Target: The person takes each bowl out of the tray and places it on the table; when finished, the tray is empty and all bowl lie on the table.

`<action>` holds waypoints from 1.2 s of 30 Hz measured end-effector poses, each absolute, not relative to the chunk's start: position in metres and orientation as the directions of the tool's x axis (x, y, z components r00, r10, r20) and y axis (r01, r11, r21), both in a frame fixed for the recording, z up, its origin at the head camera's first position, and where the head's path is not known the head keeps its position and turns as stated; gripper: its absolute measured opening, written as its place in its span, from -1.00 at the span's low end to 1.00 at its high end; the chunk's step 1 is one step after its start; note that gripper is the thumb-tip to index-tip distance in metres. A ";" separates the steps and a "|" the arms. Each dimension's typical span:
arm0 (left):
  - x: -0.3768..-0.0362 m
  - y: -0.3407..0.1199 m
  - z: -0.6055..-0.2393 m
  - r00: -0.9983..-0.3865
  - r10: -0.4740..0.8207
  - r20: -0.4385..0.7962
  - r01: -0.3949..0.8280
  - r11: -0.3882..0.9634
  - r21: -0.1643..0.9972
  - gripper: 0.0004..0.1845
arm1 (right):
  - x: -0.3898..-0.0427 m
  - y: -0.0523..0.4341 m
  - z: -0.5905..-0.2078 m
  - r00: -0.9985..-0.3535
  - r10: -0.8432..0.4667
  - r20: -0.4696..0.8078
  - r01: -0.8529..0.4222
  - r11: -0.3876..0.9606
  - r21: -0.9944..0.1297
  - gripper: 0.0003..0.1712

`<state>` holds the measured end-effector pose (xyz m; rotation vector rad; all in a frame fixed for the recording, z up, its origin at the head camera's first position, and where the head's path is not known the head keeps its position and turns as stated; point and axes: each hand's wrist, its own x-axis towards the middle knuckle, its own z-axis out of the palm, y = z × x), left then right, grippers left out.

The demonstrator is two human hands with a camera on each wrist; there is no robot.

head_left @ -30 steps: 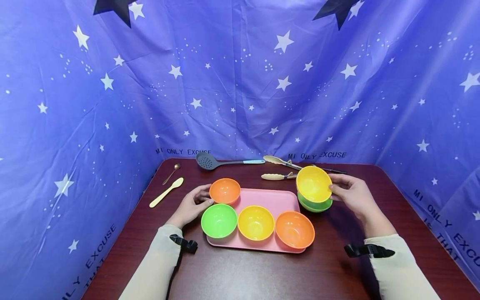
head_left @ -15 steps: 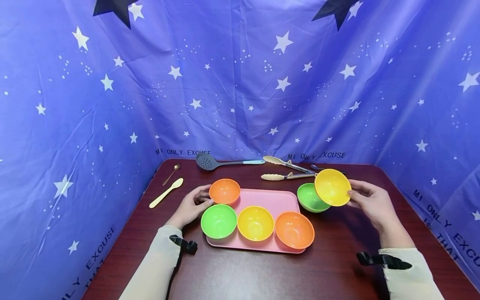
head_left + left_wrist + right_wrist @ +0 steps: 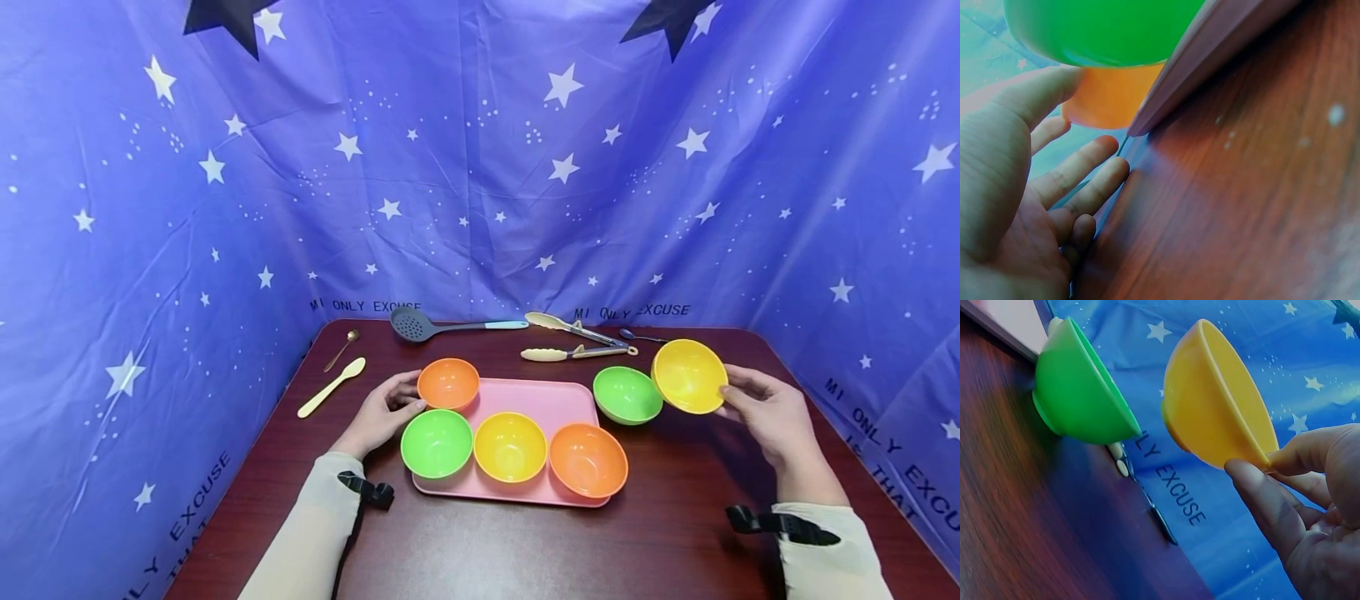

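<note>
We pinch the rim of the yellow bowl (image 3: 689, 376) with our right hand (image 3: 772, 414), thumb and fingers closed on the edge; it looks light, stiff, slick plastic.

The left hand (image 3: 1029, 206) lies open at the lower left, palm up to the camera, fingers loosely spread and the thumb reaching up against a green bowl (image 3: 1100, 28). Just below that bowl sits an orange bowl (image 3: 1107, 97). Right of the orange bowl runs the pink tray's edge (image 3: 1210, 56), resting on the dark wooden bench (image 3: 1241, 200).
</note>
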<state>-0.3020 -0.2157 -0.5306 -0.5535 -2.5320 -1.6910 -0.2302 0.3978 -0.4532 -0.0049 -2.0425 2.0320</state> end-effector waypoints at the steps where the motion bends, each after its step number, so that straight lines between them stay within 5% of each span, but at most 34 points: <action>1: -0.302 -0.216 -0.531 -0.934 0.267 0.236 0.321 0.338 0.885 -0.38 | -0.229 0.400 -0.454 -0.966 0.189 0.174 -0.173 0.021 -0.985 -0.64; 36: -0.302 -0.216 -0.529 -0.940 0.268 0.212 0.301 0.356 0.885 -0.39 | -0.232 0.436 -0.488 -0.966 0.259 -0.015 0.046 0.111 -0.993 -0.74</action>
